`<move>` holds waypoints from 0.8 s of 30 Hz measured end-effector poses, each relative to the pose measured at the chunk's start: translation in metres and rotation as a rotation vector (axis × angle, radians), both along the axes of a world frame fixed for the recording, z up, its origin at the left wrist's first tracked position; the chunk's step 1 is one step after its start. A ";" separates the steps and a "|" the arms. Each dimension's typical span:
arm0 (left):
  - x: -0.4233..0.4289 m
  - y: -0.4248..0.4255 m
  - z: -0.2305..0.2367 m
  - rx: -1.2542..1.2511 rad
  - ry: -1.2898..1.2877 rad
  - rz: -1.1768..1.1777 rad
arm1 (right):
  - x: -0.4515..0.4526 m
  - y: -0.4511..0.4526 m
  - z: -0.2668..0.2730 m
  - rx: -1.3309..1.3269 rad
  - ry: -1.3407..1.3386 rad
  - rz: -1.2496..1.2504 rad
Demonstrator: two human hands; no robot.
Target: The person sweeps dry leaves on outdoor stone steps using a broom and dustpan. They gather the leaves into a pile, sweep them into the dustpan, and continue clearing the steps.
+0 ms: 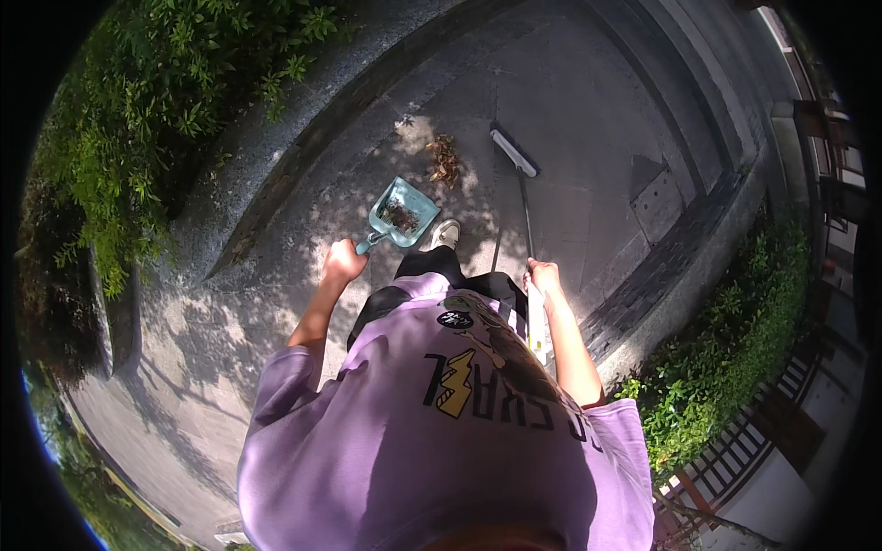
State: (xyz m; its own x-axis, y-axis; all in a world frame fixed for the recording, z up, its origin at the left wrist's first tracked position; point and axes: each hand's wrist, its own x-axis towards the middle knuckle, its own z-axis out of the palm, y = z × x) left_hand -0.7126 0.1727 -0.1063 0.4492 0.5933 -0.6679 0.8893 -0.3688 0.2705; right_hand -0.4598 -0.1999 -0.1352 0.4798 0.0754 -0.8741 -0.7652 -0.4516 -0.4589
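Note:
My left hand (345, 261) grips the handle of a light blue-green plastic dustpan (411, 198), whose mouth points away from me. Brown dry debris (400, 216) lies in the pan. Beyond its front edge is a small pile of dry brown leaves (443, 162) on the paving. My right hand (544, 277) is closed around the long pole of a push broom (525, 206). At the pole's far end, the wide broom head (513, 149) is to the right of the leaf pile, apart from it. Whether the bristles touch the ground I cannot tell.
Grey paving (551, 89) spreads ahead, dappled with sun and shade. A low stone kerb (296, 151) with green shrubs (138, 124) curves along the left. To the right run a low wall (661, 296), a hedge (723, 344) and a railing (737, 448). My shoe (446, 234) is near the dustpan.

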 end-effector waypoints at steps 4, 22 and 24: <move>0.008 -0.039 0.004 -0.002 -0.076 0.227 | 0.073 0.027 -0.002 -0.004 0.037 0.130; 0.104 -0.194 0.015 -0.071 -0.053 0.754 | 0.294 0.193 -0.121 -0.048 0.193 0.485; 0.111 -0.206 0.006 -0.069 -0.003 0.726 | 0.296 0.195 -0.131 -0.023 0.216 0.547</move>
